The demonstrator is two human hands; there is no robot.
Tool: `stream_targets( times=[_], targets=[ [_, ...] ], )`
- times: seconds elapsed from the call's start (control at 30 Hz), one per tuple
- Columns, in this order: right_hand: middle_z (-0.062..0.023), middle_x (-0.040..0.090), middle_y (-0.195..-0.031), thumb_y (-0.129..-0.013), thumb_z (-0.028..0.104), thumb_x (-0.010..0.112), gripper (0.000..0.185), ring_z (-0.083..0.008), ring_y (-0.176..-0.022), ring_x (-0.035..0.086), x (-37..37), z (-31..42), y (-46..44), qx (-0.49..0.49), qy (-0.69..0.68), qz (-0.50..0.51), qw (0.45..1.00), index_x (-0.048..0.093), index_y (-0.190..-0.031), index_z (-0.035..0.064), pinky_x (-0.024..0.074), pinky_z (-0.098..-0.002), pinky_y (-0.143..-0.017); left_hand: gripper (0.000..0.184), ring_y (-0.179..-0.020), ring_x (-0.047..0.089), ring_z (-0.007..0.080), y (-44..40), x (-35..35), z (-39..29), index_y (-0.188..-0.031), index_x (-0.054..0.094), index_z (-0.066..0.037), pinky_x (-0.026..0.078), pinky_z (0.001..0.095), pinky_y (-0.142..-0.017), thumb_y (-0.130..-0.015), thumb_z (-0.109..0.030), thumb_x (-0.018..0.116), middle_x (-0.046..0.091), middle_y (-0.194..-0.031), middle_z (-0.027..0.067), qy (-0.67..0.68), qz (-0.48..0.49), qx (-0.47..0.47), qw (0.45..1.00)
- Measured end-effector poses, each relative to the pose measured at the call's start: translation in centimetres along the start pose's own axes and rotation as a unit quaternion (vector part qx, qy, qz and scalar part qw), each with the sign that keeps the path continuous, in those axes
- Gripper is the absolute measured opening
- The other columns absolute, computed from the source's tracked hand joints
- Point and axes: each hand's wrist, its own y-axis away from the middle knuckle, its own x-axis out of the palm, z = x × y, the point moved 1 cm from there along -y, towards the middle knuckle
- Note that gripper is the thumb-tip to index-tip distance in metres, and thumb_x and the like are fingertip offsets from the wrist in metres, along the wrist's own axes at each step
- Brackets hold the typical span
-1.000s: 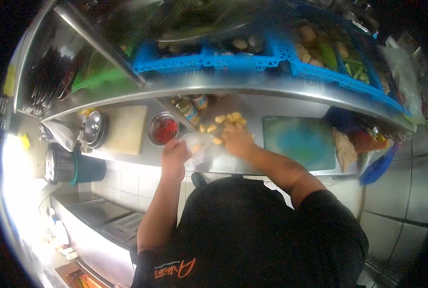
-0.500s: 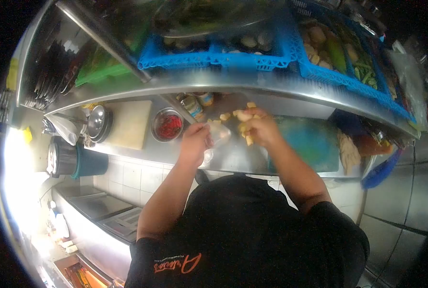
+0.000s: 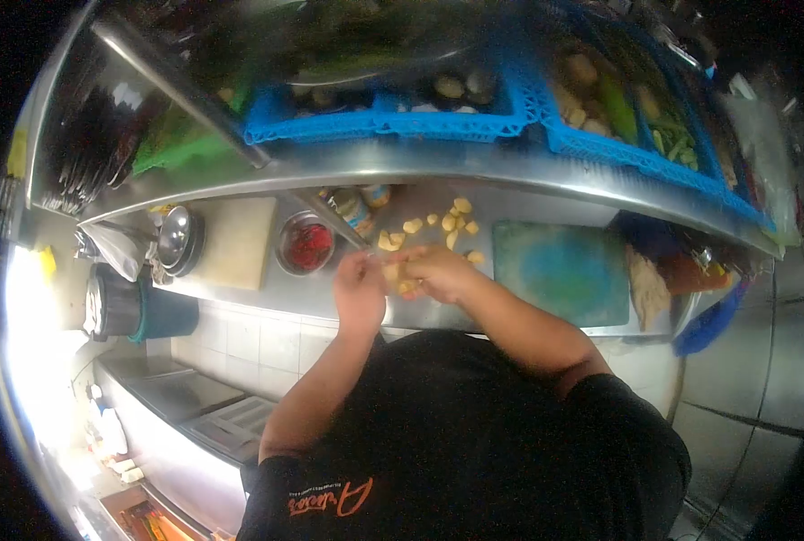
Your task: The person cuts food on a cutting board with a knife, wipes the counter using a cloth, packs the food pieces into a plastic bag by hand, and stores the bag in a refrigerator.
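My left hand [image 3: 360, 293] is closed around the edge of a clear plastic bag [image 3: 391, 276], which is blurred and partly hidden by the fingers. My right hand [image 3: 445, 273] meets it at the bag, its fingers curled around pale yellow chunks that look like peeled potato; how many cannot be seen. More potato chunks [image 3: 457, 216] lie loose on the steel counter [image 3: 424, 314] just beyond both hands. Left of my left hand stands a metal bowl [image 3: 287, 265] with red sliced pieces in it.
A white cutting board [image 3: 240, 242] and stacked metal bowls [image 3: 178, 236] are on the left. A green cutting board [image 3: 564, 270] and a beige cloth [image 3: 647, 287] are on the right. Jars [image 3: 351, 209] stand behind. Overhead, a steel shelf [image 3: 402, 176] holds blue vegetable crates [image 3: 447, 124].
My right hand has moved left and nearer, from among the loose chunks to the bag at my left hand. The left hand has shifted slightly down. The view has shifted a little.
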Motion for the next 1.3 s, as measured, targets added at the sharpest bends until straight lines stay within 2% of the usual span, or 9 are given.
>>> stream_targets(
  times=[0.4, 0.53, 0.63, 0.7, 0.8, 0.93, 1.1, 1.2, 1.3],
  targets=[
    [-0.0143, 0.064, -0.100, -0.095, 0.024, 0.061, 0.033, -0.0277, -0.084, 0.066, 0.1, -1.4, -2.1, 0.035, -0.262, -0.126, 0.956, 0.060, -0.116, -0.0012, 0.0569, -0.0400, -0.072, 0.019, -0.069, 0.066, 0.0175, 2.1, 0.4, -0.2, -0.103, 0.059, 0.002, 0.052, 0.0303, -0.067, -0.093, -0.013, 0.063, 0.069, -0.080, 0.0112, -0.056, 0.142, -0.085, 0.985],
    [-0.0126, 0.065, -0.100, -0.096, 0.030, 0.061, 0.034, -0.0227, -0.088, 0.064, 2.9, 0.3, -0.7, -0.094, 0.079, -0.134, 0.983, 0.064, -0.112, 0.0008, 0.0533, -0.0349, -0.074, 0.006, -0.077, 0.064, 0.0195, 1.8, 0.2, 1.4, -0.101, 0.059, -0.003, 0.054, 0.0340, -0.074, -0.097, -0.006, 0.057, 0.065, -0.083, 0.0104, 0.189, 0.053, -0.146, 0.970],
    [-0.0173, 0.069, -0.114, -0.095, 0.031, 0.065, 0.047, -0.0208, -0.106, 0.064, 1.2, 2.4, -0.6, -0.181, 0.400, -0.094, 0.893, 0.062, -0.128, -0.0016, 0.0516, -0.0346, -0.090, 0.003, -0.074, 0.062, 0.0217, 1.4, -1.0, 0.9, -0.099, 0.055, -0.006, 0.053, 0.0380, -0.073, -0.100, -0.008, 0.053, 0.061, -0.079, 0.0080, 0.314, -0.015, -0.158, 0.936],
    [-0.0198, 0.069, -0.115, -0.093, 0.035, 0.067, 0.053, -0.0238, -0.106, 0.066, -1.1, 5.9, -0.4, -0.075, 0.247, -0.080, 0.963, 0.058, -0.134, 0.0027, 0.0505, -0.0360, -0.095, 0.008, -0.070, 0.059, 0.0185, 1.2, -1.8, 0.3, -0.097, 0.054, -0.005, 0.053, 0.0350, -0.071, -0.101, -0.011, 0.051, 0.057, -0.077, 0.0056, 0.334, -0.028, -0.164, 0.928],
    [-0.0234, 0.064, -0.124, -0.092, 0.038, 0.067, 0.054, -0.0295, -0.116, 0.062, -5.9, 7.7, -2.6, -0.057, 0.445, -0.243, 0.860, 0.058, -0.135, 0.0075, 0.0472, -0.0398, -0.101, 0.009, -0.068, 0.056, 0.0157, 1.4, -2.2, -0.7, -0.099, 0.054, -0.004, 0.052, 0.0340, -0.069, -0.102, -0.013, 0.052, 0.055, -0.078, 0.0039, 0.355, -0.043, -0.180, 0.916],
    [-0.0228, 0.055, -0.137, -0.091, 0.035, 0.063, 0.049, -0.0368, -0.128, 0.051, -10.0, 0.5, -5.4, -0.178, 0.784, -0.286, 0.521, 0.059, -0.133, 0.0101, 0.0444, -0.0445, -0.105, 0.010, -0.069, 0.056, 0.0152, 1.9, -2.4, -1.5, -0.102, 0.054, -0.003, 0.051, 0.0336, -0.068, -0.101, -0.012, 0.053, 0.056, -0.079, 0.0042, 0.334, -0.043, -0.177, 0.925],
    [-0.0204, 0.059, -0.132, -0.088, 0.029, 0.061, 0.041, -0.0399, -0.124, 0.053, -11.0, -0.8, -6.4, -0.117, 0.799, -0.198, 0.556, 0.064, -0.125, 0.0095, 0.0460, -0.0479, -0.100, 0.008, -0.069, 0.056, 0.0153, 2.3, -3.3, -1.3, -0.102, 0.054, -0.003, 0.051, 0.0323, -0.067, -0.101, -0.011, 0.054, 0.056, -0.080, 0.0044, 0.317, -0.054, -0.173, 0.931],
    [-0.0154, 0.068, -0.107, -0.085, 0.018, 0.063, 0.033, -0.0345, -0.099, 0.065, -16.5, -3.4, -9.7, -0.250, 0.740, -0.279, 0.559, 0.066, -0.117, 0.0077, 0.0529, -0.0436, -0.083, 0.006, -0.070, 0.056, 0.0155, 1.9, -3.8, -1.1, -0.101, 0.055, -0.005, 0.050, 0.0315, -0.067, -0.100, -0.010, 0.055, 0.057, -0.080, 0.0043, 0.308, -0.043, -0.176, 0.934],
    [-0.0096, 0.066, -0.084, -0.083, 0.007, 0.062, 0.028, -0.0246, -0.073, 0.065, -11.9, 2.4, -5.8, -0.089, 0.337, -0.313, 0.884, 0.067, -0.111, 0.0061, 0.0541, -0.0359, -0.066, 0.011, -0.068, 0.056, 0.0146, 1.3, -3.7, -1.2, -0.103, 0.056, -0.003, 0.050, 0.0311, -0.066, -0.100, -0.013, 0.055, 0.057, -0.078, 0.0042, 0.305, -0.036, -0.192, 0.932]
  ],
)
